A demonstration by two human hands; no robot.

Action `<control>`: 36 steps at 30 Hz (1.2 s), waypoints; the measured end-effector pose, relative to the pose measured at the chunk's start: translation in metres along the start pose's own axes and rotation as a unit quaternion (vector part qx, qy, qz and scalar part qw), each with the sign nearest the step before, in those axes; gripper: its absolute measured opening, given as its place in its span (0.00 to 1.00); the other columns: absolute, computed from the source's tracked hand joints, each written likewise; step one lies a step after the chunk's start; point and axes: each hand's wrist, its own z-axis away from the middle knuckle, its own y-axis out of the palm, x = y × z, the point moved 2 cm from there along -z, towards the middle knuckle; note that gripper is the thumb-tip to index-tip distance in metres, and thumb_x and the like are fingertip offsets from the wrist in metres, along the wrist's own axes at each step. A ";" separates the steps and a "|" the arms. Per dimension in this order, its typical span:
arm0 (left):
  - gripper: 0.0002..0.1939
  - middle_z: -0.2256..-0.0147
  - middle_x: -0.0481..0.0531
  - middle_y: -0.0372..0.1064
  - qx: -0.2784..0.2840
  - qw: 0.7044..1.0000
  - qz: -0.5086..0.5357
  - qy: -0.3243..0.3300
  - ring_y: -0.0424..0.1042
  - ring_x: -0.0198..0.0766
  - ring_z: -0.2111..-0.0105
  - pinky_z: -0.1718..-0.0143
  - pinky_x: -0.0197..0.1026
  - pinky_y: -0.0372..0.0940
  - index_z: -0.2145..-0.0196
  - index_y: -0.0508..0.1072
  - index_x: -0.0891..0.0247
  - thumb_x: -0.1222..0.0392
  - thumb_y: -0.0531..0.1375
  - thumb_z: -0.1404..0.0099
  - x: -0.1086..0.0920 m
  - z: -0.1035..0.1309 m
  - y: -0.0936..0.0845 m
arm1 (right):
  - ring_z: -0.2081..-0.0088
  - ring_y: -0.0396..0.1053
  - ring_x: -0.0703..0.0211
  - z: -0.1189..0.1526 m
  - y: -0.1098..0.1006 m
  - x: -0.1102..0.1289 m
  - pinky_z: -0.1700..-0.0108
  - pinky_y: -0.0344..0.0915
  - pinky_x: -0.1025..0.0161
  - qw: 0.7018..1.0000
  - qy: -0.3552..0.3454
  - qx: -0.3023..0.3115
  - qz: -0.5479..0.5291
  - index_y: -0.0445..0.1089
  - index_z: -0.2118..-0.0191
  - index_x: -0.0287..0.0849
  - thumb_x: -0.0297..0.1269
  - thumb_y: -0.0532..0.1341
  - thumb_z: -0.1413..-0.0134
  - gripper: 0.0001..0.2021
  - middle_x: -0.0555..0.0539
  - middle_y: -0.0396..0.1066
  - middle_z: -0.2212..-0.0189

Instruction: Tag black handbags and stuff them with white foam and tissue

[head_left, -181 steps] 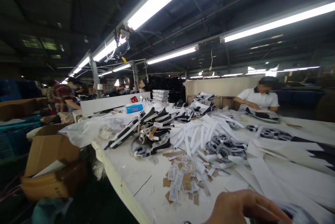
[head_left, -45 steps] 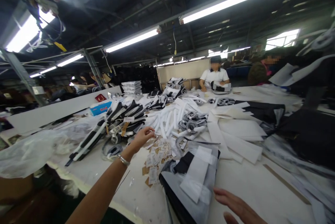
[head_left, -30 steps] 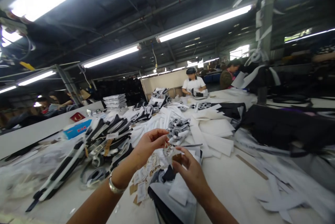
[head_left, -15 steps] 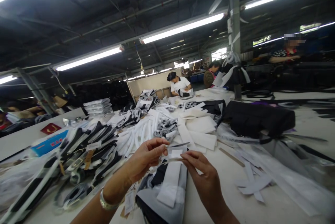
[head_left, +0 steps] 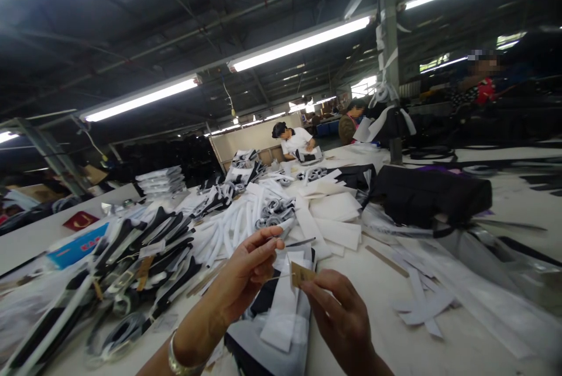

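Between finger and thumb of my right hand (head_left: 340, 303) is a small brown hang tag (head_left: 302, 274). A thin pale string (head_left: 279, 277) runs from the tag to my left hand (head_left: 254, 256), whose fingers are closed on it. Under both hands lies a black and grey item (head_left: 259, 341) that looks like a folded bag in clear plastic. A white strip (head_left: 278, 320) rests on top of it. A silvery bracelet (head_left: 176, 358) circles my left wrist.
White strips and sheets (head_left: 336, 218) are heaped ahead. Black-and-white straps (head_left: 153, 247) pile up at left beside a blue packet (head_left: 79, 247). At right are a black bundle (head_left: 430, 194), a long brown strip (head_left: 386, 260) and clear plastic. A person (head_left: 296, 142) works across the table.
The brown tag has turned so its flat face shows, and my right hand has moved slightly down. My left hand stays at nearly the same spot. The camera view has shifted slightly.
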 end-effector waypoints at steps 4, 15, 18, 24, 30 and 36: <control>0.16 0.67 0.45 0.67 0.014 1.000 0.015 0.005 0.49 0.16 0.82 0.85 0.22 0.43 0.57 0.77 0.63 0.61 0.72 0.44 0.000 0.003 0.006 | 0.54 0.74 0.52 0.000 -0.005 0.003 0.42 0.67 0.46 0.997 0.028 0.062 -0.043 0.72 0.51 0.49 0.24 0.63 0.44 0.17 0.46 0.75 0.58; 0.13 0.69 0.46 0.68 0.042 0.999 -0.011 -0.018 0.48 0.16 0.83 0.85 0.23 0.43 0.60 0.78 0.63 0.60 0.71 0.42 0.005 0.002 0.016 | 0.62 0.77 0.57 0.003 0.010 0.002 0.57 0.75 0.64 0.913 0.356 0.078 -0.184 0.72 0.52 0.48 0.33 0.65 0.41 0.12 0.49 0.78 0.61; 0.14 0.66 0.47 0.70 0.026 1.000 0.003 -0.010 0.49 0.16 0.83 0.85 0.22 0.45 0.59 0.78 0.63 0.61 0.72 0.43 0.006 0.002 0.015 | 0.62 0.75 0.59 0.003 0.005 0.000 0.59 0.73 0.65 0.954 0.268 0.036 -0.130 0.74 0.56 0.47 0.29 0.64 0.40 0.09 0.49 0.76 0.63; 0.16 0.58 0.52 0.71 -0.020 0.999 0.049 0.004 0.50 0.16 0.81 0.85 0.21 0.46 0.55 0.77 0.65 0.65 0.70 0.42 0.006 0.002 0.018 | 0.57 0.71 0.58 0.010 -0.006 -0.003 0.55 0.70 0.62 0.999 0.042 0.026 -0.014 0.70 0.42 0.49 0.18 0.60 0.41 0.25 0.45 0.72 0.60; 0.13 0.59 0.51 0.71 0.007 0.998 0.067 -0.008 0.51 0.17 0.80 0.84 0.21 0.47 0.55 0.77 0.66 0.67 0.67 0.39 0.016 0.003 0.030 | 0.35 0.56 0.46 0.007 -0.004 0.007 0.36 0.58 0.49 0.959 0.209 0.106 -0.161 0.58 0.33 0.46 0.44 0.55 0.32 0.25 0.40 0.59 0.36; 0.11 0.63 0.51 0.73 0.033 0.999 -0.024 0.026 0.61 0.20 0.78 0.78 0.24 0.58 0.56 0.77 0.65 0.62 0.66 0.37 0.017 0.008 0.030 | 0.50 0.71 0.52 -0.014 0.015 0.022 0.47 0.68 0.58 0.852 0.365 0.141 -0.349 0.63 0.38 0.49 0.47 0.59 0.35 0.22 0.46 0.74 0.51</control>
